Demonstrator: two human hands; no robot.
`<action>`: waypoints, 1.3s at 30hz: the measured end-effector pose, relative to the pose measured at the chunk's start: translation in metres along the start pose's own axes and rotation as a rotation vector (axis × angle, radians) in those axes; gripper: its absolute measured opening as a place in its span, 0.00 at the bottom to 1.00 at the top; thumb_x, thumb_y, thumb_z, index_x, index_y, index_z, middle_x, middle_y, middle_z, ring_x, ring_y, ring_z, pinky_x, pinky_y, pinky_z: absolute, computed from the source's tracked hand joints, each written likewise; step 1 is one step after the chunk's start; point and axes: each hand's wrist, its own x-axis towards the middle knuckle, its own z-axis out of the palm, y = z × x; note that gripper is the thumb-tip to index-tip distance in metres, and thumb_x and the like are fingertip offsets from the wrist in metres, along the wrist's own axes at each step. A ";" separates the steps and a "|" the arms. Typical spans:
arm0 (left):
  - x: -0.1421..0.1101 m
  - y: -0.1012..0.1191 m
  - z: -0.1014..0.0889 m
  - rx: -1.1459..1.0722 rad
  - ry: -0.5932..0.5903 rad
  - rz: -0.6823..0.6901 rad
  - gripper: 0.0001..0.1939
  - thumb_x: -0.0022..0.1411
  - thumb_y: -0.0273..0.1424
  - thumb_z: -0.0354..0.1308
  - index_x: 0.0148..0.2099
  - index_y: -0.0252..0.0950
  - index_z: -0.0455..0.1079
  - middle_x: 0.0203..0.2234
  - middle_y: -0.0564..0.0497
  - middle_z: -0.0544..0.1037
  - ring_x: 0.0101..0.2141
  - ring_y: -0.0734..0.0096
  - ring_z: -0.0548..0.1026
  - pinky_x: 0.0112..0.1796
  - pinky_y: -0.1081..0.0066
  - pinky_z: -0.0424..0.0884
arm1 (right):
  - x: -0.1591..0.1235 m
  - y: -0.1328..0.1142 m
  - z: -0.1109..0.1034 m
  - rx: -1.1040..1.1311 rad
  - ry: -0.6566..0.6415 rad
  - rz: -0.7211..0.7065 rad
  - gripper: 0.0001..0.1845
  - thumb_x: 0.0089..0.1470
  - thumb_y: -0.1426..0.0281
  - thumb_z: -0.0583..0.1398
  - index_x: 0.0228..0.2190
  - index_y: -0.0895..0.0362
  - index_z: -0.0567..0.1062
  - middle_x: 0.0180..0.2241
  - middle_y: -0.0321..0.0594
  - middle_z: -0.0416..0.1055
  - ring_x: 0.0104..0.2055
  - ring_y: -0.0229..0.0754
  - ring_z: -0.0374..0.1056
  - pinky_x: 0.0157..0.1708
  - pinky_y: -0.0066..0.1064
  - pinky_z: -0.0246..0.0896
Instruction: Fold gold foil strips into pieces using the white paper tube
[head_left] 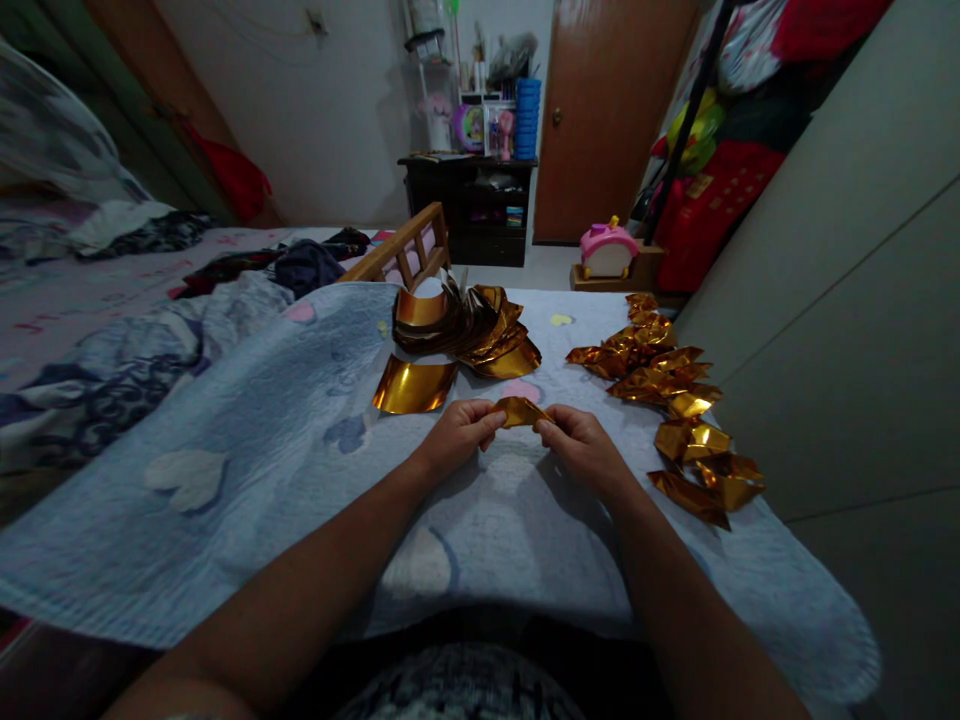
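The left hand and right hand pinch opposite ends of a gold foil piece, nearer than the sheet stack and left of the folded pieces, where uneven pulling could tear or skew it.

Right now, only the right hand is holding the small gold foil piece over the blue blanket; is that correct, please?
Not quite: the head view shows the left hand holding the small gold foil piece too, along with the right hand, over the blue blanket.
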 end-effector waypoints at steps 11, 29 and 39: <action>0.000 -0.003 0.001 -0.099 -0.044 -0.046 0.20 0.60 0.47 0.59 0.32 0.33 0.71 0.15 0.58 0.62 0.18 0.79 0.55 0.22 0.74 0.49 | 0.002 0.006 0.001 0.107 0.005 0.029 0.21 0.57 0.55 0.55 0.24 0.57 0.75 0.20 0.35 0.65 0.24 0.37 0.59 0.26 0.30 0.53; 0.000 -0.003 0.001 -0.142 -0.089 -0.051 0.20 0.61 0.46 0.58 0.33 0.33 0.71 0.14 0.59 0.62 0.17 0.80 0.53 0.21 0.74 0.46 | 0.001 0.002 -0.003 0.143 0.099 0.048 0.13 0.50 0.61 0.58 0.21 0.55 0.68 0.18 0.30 0.60 0.22 0.35 0.54 0.25 0.30 0.49; -0.001 -0.005 0.003 -0.128 -0.069 -0.033 0.21 0.62 0.48 0.57 0.32 0.33 0.68 0.15 0.59 0.62 0.18 0.80 0.55 0.22 0.74 0.49 | 0.004 0.012 0.001 0.162 0.090 0.076 0.12 0.50 0.61 0.58 0.22 0.55 0.68 0.19 0.30 0.59 0.22 0.35 0.53 0.24 0.30 0.48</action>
